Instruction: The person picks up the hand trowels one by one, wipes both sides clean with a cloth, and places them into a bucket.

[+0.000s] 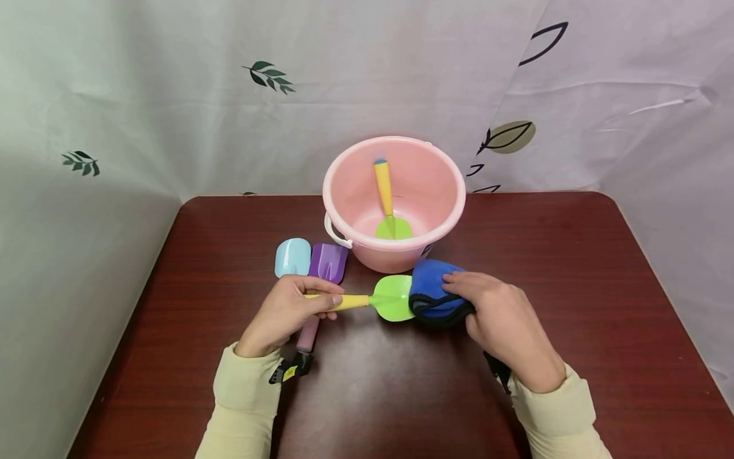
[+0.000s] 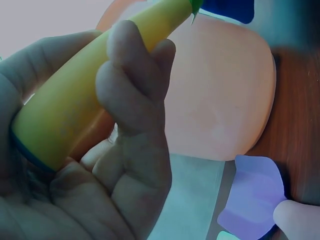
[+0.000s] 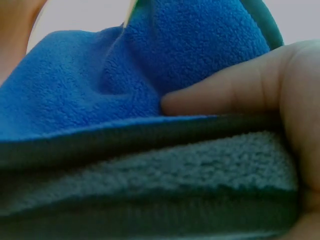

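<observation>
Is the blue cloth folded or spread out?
Folded: the right hand grips the blue cloth with its dark-trimmed edges layered together.

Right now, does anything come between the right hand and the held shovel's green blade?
Yes, the blue cloth: the right hand grips it, and in the head view it hides the tip of the green blade. Nothing visible stands between the left hand and the yellow handle it holds.

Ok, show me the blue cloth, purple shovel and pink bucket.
Blue cloth [image 1: 429,279], head view: its blue upper face.
Purple shovel [image 1: 329,262], head view: its blade.
Pink bucket [image 1: 385,257], head view: its front outer wall.
</observation>
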`<state>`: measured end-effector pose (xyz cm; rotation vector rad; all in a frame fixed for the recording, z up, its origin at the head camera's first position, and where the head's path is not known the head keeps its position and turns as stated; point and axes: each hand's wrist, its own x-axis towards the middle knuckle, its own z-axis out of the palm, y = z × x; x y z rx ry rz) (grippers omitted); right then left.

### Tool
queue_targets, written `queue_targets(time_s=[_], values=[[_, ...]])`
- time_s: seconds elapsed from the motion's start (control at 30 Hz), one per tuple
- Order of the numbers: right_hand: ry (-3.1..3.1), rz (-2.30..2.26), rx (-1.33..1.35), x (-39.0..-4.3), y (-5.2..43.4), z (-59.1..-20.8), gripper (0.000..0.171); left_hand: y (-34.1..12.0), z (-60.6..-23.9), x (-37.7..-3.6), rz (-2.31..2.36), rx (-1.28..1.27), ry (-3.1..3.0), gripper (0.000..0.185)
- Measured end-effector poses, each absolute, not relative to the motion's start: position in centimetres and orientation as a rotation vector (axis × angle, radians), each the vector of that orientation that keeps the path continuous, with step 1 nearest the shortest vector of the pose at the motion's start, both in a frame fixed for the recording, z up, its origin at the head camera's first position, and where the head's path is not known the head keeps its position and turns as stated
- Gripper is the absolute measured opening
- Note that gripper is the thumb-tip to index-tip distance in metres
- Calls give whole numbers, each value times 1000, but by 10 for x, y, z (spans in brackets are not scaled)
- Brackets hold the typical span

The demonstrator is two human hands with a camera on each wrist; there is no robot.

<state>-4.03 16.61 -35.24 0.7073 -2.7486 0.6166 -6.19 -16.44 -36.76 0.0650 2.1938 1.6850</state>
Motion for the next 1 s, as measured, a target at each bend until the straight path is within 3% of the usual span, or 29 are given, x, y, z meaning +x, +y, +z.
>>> queue_targets(time_s=[0.63,1.0], values=[[-2502,744,492,-43,172,-353,55,-169,-368,-63,1747,32,2193,24],[-2452,822,460,-43,170,-351,63,-171,-370,-64,1650,192,2300,34]])
